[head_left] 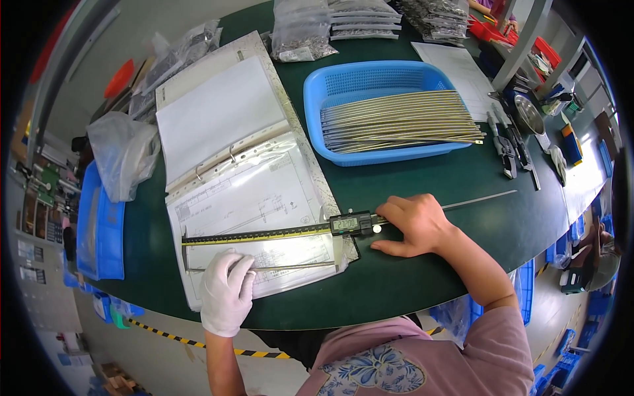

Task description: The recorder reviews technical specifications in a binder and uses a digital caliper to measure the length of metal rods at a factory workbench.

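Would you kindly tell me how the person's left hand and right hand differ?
The left hand wears a white glove, while the right hand is bare. The left hand holds a thin metal rod; the right hand is at the digital caliper. Both have bent fingers.

Matt white cloth covers my left fingers [240,265]; the rod [300,266] is smooth metal, the caliper [264,235] metal and plastic, the page sleeve [290,175] glossy plastic, the bench [389,290] smooth.
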